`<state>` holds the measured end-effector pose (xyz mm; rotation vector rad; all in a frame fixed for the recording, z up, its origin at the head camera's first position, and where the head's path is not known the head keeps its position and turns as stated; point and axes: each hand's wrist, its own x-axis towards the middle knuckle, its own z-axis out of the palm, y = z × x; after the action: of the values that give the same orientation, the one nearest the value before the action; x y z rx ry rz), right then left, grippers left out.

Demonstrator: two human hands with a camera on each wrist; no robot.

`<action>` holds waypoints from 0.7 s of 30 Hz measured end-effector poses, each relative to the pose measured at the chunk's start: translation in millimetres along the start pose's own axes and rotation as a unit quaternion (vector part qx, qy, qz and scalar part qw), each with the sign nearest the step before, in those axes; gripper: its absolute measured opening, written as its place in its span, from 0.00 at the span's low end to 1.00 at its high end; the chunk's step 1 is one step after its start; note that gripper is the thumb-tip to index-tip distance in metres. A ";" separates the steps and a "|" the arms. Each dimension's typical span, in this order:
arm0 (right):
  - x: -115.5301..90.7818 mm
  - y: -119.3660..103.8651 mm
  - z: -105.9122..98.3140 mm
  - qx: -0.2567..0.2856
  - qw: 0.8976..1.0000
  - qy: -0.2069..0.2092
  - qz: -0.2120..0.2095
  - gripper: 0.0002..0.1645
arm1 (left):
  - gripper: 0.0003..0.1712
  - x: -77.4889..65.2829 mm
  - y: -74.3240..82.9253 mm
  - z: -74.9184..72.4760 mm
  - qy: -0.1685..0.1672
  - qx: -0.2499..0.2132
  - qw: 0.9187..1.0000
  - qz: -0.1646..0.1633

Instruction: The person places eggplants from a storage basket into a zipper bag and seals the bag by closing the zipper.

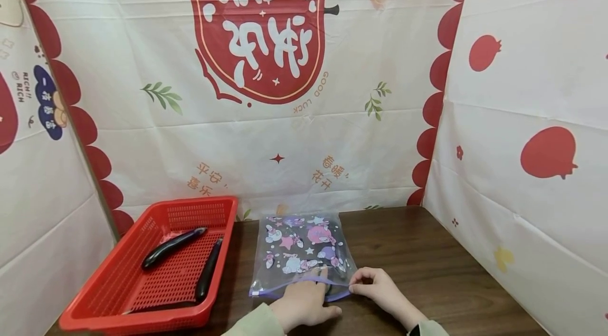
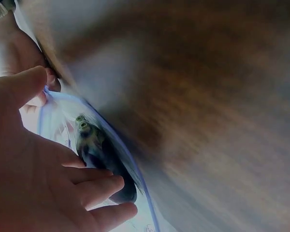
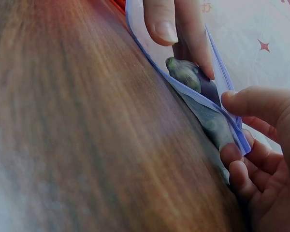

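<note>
A clear zip bag [image 1: 309,251] with a pink and purple cartoon print lies flat on the table, its purple zip edge towards me and gaping. Inside its mouth is a dark eggplant [image 3: 186,77], stem end facing out. My left hand [image 1: 304,301] reaches into the opening, fingers extended along the eggplant [image 2: 106,159] in the left wrist view. At the bag's right corner, my right hand [image 1: 380,291] pinches the zip edge between thumb and fingers. The print and my left hand hide much of what is in the bag.
To the left stands a red plastic basket [image 1: 229,241] holding several dark eggplants, one [image 1: 173,248] lying slantwise. The brown wooden table [image 1: 427,267] extends to the right. Printed white cloth [image 1: 275,141] hangs behind and along both sides.
</note>
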<state>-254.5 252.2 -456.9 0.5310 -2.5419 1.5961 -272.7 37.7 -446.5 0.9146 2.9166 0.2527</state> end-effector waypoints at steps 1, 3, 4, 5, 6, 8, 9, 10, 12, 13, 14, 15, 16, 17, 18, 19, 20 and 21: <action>0.1 0.2 0.0 0.000 1.000 0.000 0.000 0.06 | 0.53 1.4 0.2 -0.5 -0.001 0.000 1.000 -0.002; 0.3 0.3 -0.1 0.000 1.000 -0.002 0.000 0.06 | 0.53 3.9 0.8 -1.7 -0.002 -0.001 1.000 -0.007; 0.4 0.2 -0.2 0.000 1.000 -0.003 0.000 0.06 | 0.53 4.9 1.2 -2.4 -0.004 -0.002 1.000 -0.009; 0.5 0.0 -0.3 0.000 1.000 -0.004 0.002 0.06 | 0.53 6.1 1.6 -2.8 -0.005 -0.004 1.000 -0.013; 0.5 -0.4 -0.3 0.000 1.000 -0.005 0.003 0.06 | 0.53 7.2 1.9 -3.4 -0.005 -0.007 1.000 -0.016; 0.4 -1.4 -0.8 0.001 1.000 -0.005 0.005 0.06 | 0.54 9.5 2.8 -4.5 -0.007 -0.009 1.000 -0.022; 0.4 -1.7 -1.0 0.000 1.000 -0.005 0.006 0.06 | 0.55 10.4 3.3 -5.1 -0.007 -0.010 1.000 -0.024; 0.6 -1.3 -1.3 0.000 1.000 -0.005 0.006 0.06 | 0.55 11.1 3.5 -5.3 -0.007 -0.011 1.000 -0.027; 1.5 2.1 -1.5 -0.002 1.000 -0.005 0.009 0.05 | 0.55 12.7 4.3 -5.7 -0.006 -0.012 0.999 -0.031; 2.6 6.9 -1.5 -0.002 1.000 -0.005 0.010 0.05 | 0.55 13.4 4.6 -5.6 -0.006 -0.012 0.999 -0.033; 3.9 12.7 -1.4 0.001 1.000 -0.006 0.010 0.05 | 0.55 14.2 4.9 -5.5 -0.006 -0.012 0.999 -0.035; 5.3 19.2 -1.2 0.005 1.000 -0.006 0.010 0.05 | 0.55 14.9 5.3 -5.3 -0.005 -0.012 0.999 -0.037; 6.9 26.0 -0.9 0.005 1.000 -0.006 0.011 0.05 | 0.55 15.7 5.4 -4.9 -0.004 -0.012 0.999 -0.039; 6.7 26.1 -0.6 0.007 1.000 -0.006 0.012 0.05 | 0.55 16.9 5.7 -4.7 -0.002 -0.012 0.999 -0.040; 6.5 25.7 -0.5 0.010 1.000 -0.007 0.012 0.05 | 0.55 18.2 5.6 -4.0 -0.002 -0.012 0.999 -0.043; 6.0 24.0 -0.5 0.013 1.000 -0.007 0.011 0.05 | 0.54 21.3 4.0 -0.3 -0.001 -0.011 0.999 -0.045; 4.9 19.7 -0.5 0.016 1.000 -0.008 0.012 0.05 | 0.54 22.7 3.6 0.6 -0.001 -0.014 0.999 -0.048; 3.6 14.3 -0.5 0.016 1.000 -0.008 0.013 0.05 | 0.54 23.8 3.1 1.1 -0.006 -0.016 0.999 -0.051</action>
<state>-262.7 257.4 -468.0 0.5181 -2.5501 1.6492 -290.3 54.0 -447.6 0.7578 2.9282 0.2846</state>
